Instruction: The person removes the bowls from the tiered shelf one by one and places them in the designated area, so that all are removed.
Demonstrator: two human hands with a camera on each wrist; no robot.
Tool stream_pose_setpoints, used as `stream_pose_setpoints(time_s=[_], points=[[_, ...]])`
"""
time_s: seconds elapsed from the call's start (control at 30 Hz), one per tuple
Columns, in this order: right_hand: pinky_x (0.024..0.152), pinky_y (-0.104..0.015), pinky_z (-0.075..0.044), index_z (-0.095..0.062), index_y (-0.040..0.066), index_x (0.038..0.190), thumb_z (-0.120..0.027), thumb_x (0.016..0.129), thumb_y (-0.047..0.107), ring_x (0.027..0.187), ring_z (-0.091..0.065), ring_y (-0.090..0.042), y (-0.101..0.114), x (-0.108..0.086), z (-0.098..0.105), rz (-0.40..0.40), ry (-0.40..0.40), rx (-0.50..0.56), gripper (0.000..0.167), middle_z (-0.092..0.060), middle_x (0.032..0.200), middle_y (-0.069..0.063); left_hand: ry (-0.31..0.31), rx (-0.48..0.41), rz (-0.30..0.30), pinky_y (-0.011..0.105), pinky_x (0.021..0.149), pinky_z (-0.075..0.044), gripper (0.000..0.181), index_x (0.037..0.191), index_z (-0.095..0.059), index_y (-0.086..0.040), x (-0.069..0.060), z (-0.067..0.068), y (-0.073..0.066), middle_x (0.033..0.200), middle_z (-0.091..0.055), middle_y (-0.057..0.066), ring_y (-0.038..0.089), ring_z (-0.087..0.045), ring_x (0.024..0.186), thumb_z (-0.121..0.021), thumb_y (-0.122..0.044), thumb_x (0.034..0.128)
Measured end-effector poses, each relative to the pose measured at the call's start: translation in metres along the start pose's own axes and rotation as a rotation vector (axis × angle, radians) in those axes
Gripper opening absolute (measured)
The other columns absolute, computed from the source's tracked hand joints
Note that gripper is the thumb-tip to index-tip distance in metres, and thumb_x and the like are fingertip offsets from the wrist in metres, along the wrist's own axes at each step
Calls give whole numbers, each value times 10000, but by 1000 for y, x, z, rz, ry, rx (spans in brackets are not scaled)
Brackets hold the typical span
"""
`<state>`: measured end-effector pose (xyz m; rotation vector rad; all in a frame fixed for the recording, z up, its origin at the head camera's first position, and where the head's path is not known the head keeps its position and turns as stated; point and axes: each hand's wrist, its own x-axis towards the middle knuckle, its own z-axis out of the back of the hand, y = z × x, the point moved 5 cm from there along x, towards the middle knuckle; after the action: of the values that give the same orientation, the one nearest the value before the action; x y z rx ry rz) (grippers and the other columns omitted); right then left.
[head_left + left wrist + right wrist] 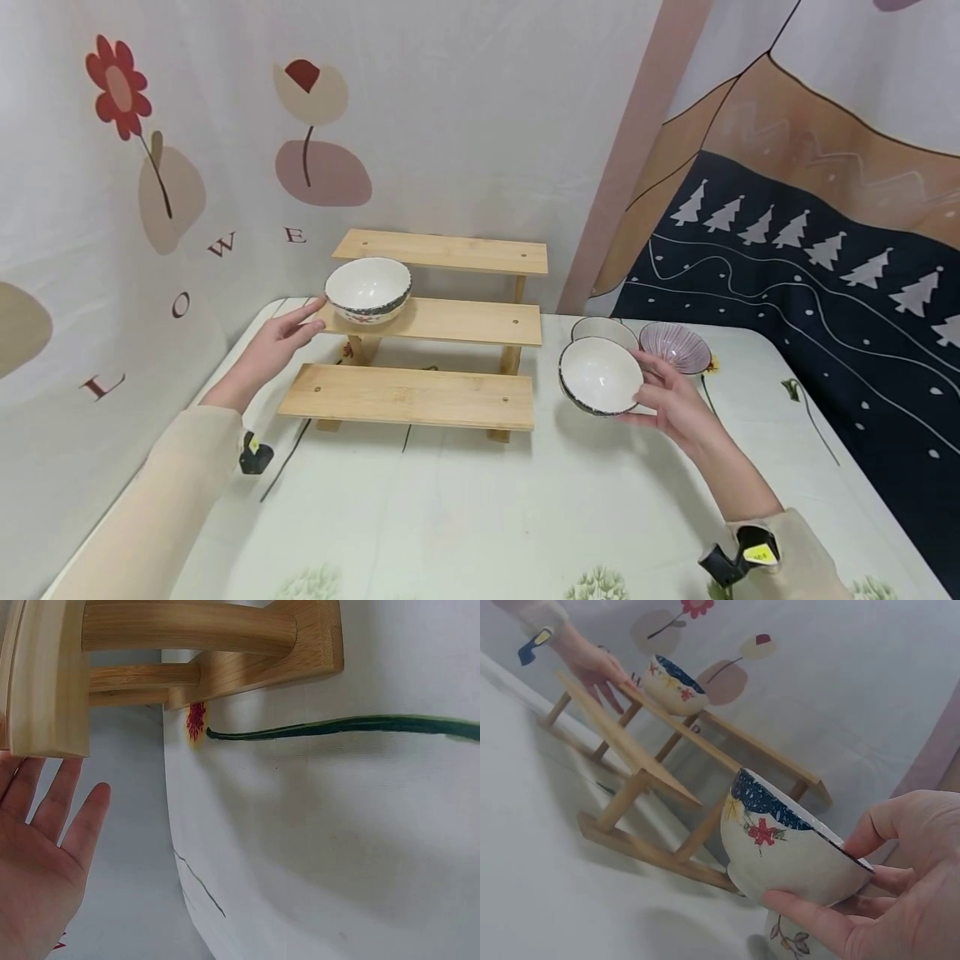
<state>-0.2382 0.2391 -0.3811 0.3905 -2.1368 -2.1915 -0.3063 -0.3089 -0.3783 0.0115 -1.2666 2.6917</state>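
My right hand [681, 412] grips a white bowl [598, 377] by its right side, thumb near the rim and fingers beneath. In the right wrist view this bowl [795, 847] shows a dark blue speckled rim band and a red flower. A similar white bowl [367, 285] sits upright on the left part of the middle tier of a three-tier wooden rack [405, 396]. Beside that tier's left end is my left hand [276, 346], its fingers extended close to the rack's edge and the bowl. In the left wrist view the fingertips [94, 802] are partly behind the wood.
Behind the held bowl stand a pale bowl [606, 330], partly hidden, and a purple ribbed bowl [675, 348]. A patterned cloth covers the table [450, 508]. Printed curtains [465, 117] hang behind and to the left, and a dark tree-print cloth [787, 267] on the right.
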Motion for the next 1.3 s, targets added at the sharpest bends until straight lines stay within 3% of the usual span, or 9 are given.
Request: stream_pose_setpoints(time_s=[0.33, 0.73, 1.3], points=[[818, -391, -631, -121, -2, 1576, -414, 871, -63, 1024, -615, -59, -16, 1, 7, -3, -3, -7, 766, -227, 1563, -311, -1, -2, 4, 669, 1145, -311, 609, 1590, -249, -145, -1, 0, -1, 1638, -223, 211, 514, -386, 1396, -416, -412, 1069], [819, -402, -630, -105, 7, 1577, -414, 863, -57, 1045, -613, -179, -30, 3, 15, -59, 5, -59, 780, -224, 1558, -351, 4, 1, 13, 691, 1144, -288, 638, 1594, -233, -144, -1, -1, -2, 1644, -210, 206, 520, -359, 1410, -408, -450, 1062], [804, -390, -635, -129, -19, 1548, -433, 847, -55, 1015, -597, -144, -43, 3, 22, -91, 2, -74, 765, -225, 1541, -347, 6, -4, 7, 675, 1148, -296, 626, 1592, -241, -140, -2, 0, -3, 1641, -211, 210, 520, -366, 1405, -412, -433, 1065]])
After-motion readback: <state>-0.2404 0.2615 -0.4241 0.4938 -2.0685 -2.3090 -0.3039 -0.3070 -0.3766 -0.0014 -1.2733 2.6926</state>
